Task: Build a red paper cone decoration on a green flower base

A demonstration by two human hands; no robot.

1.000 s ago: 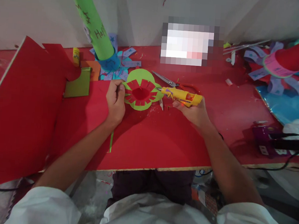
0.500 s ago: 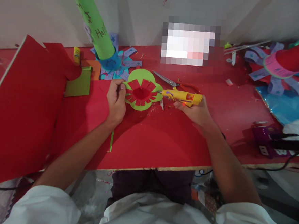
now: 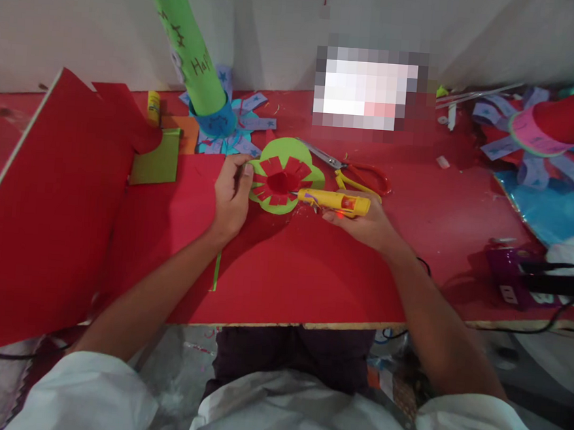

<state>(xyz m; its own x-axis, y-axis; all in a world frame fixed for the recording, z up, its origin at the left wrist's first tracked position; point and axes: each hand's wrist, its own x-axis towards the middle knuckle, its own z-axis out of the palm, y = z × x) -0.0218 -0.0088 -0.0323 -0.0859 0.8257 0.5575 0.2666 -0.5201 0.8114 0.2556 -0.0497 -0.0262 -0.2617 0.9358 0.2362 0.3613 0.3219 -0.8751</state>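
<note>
Head view: glue gun (image 3: 334, 200) aimed at a paper flower (image 3: 286, 151), centre of the frame
Left hand (image 3: 233, 195) grasps the flower's left edge, presumably steadying it away from the heat; right hand (image 3: 365, 224) grips the gun, its tip overlapping the red fringe (image 3: 278, 183), contact unclear.
</note>
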